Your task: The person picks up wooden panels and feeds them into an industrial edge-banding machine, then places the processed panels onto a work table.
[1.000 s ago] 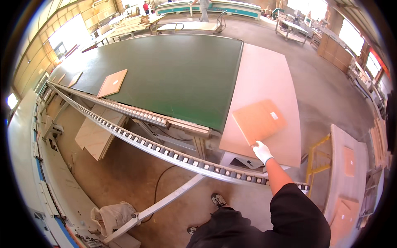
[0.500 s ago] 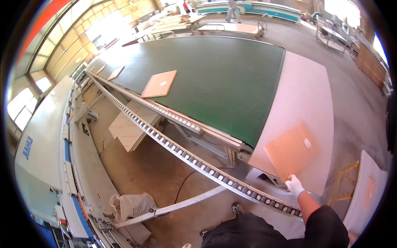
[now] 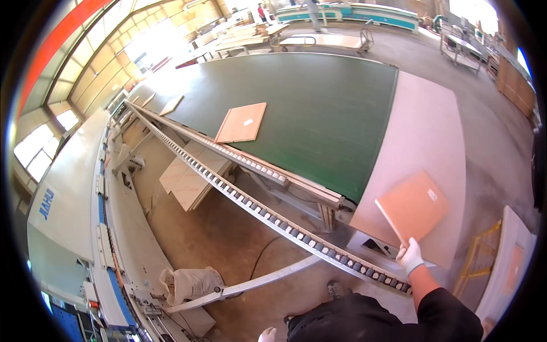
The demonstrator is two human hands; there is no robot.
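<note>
My right hand, in a white glove, pinches the near corner of a flat reddish-brown wooden panel with a small white label. This panel lies over the pale board at the end of the green conveyor belt; its left edge shows its thickness and looks slightly raised. Only the gloved tip of my left hand shows at the bottom edge, its fingers mostly cut off. Another labelled wooden panel rests on the belt near its left side, with a smaller-looking panel farther back.
A roller rail runs diagonally between me and the belt. Under it are stacked panels and a pale sack. A long machine stands at left. At right are a yellow frame and an upright board. A person is far off.
The panels on the belt have come nearer along it. The held panel's left edge looks a little more raised. More of my left hand shows, and the whole view has shifted slightly.
</note>
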